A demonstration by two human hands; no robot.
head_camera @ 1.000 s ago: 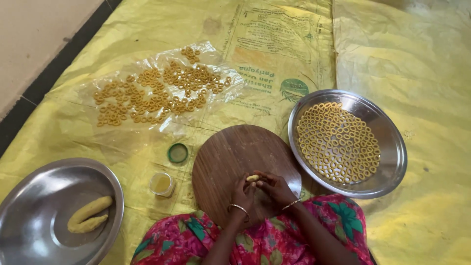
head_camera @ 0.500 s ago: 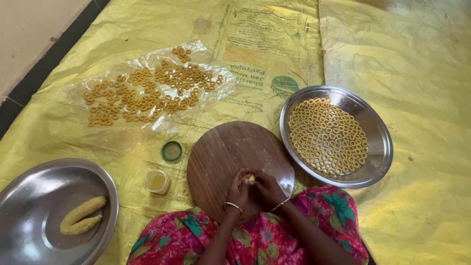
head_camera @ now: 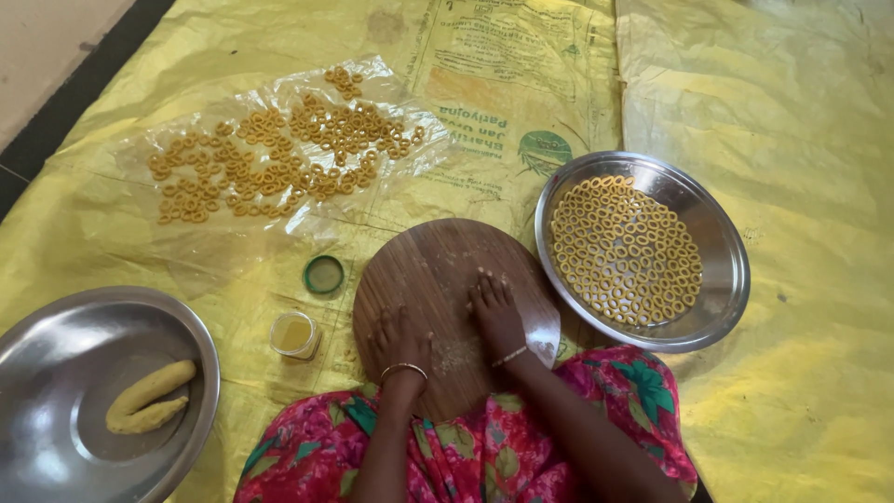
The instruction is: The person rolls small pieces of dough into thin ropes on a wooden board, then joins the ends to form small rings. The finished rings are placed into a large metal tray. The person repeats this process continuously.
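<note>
A lap covered in a red floral garment (head_camera: 484, 456) is seen at the near edge, with both forearms reaching forward from it. The left hand (head_camera: 400, 337) is laid palm down on the near left part of a round wooden board (head_camera: 438, 270), its fingers spread flat and nothing gripped; a thin bangle (head_camera: 403, 370) is worn at the wrist. The right hand (head_camera: 495, 312) is likewise pressed flat on the board just beside the left one, a little farther forward, fingers extended and open. Whether a piece of dough is being rolled under the right palm cannot be told, since it is hidden by the hand. A pale floury smear is seen on the board between the wrists.

To the near left, a large steel bowl (head_camera: 56, 326) is placed, and two rolls of yellow dough (head_camera: 149, 396) are held in it. Between bowl and board, a small open jar (head_camera: 294, 334) of yellowish liquid is set, with its green lid (head_camera: 323, 274) lying just beyond it.

To the right of the board, a steel plate (head_camera: 726, 279) is positioned, and it is filled with closely packed pale dough rings (head_camera: 624, 251). Farther off on the left, a clear plastic sheet (head_camera: 149, 247) is spread, and darker orange rings (head_camera: 279, 158) are scattered over it. Everything is laid on a yellow sack cloth (head_camera: 792, 112) covering the floor.
</note>
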